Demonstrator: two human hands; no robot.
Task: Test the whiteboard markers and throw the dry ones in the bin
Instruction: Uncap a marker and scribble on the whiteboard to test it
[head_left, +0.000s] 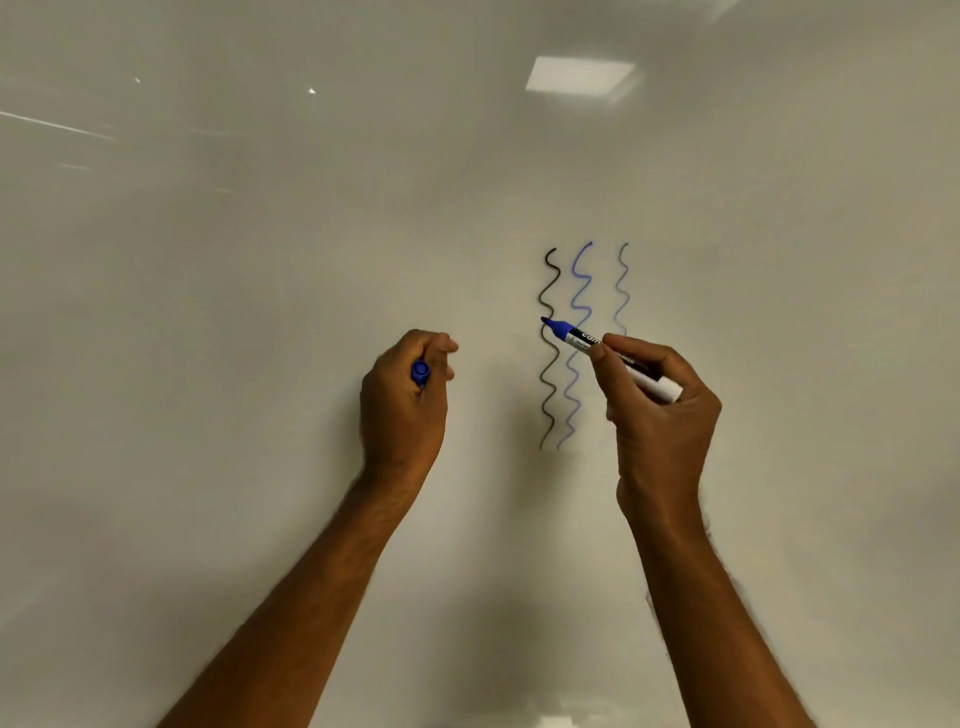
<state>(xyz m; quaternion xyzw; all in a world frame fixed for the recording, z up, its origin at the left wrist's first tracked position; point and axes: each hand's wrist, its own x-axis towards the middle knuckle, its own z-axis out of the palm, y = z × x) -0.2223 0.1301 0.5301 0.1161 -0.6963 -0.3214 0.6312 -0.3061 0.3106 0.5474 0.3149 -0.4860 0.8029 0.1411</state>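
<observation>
A white whiteboard (260, 312) fills the view. My right hand (660, 410) grips an uncapped blue marker (576, 336), white-bodied with a blue tip pointing up and left, level with the middle of the squiggles. My left hand (402, 395) is curled round the blue marker cap (421, 373), held off to the left. On the board stand three vertical wavy lines: a black squiggle (549, 291), a blue squiggle (582, 280) and a fainter thin squiggle (622, 286) at the right, its lower part hidden by my right hand.
A ceiling light reflection (579, 75) shines on the board at the upper right. No bin or other markers are in view.
</observation>
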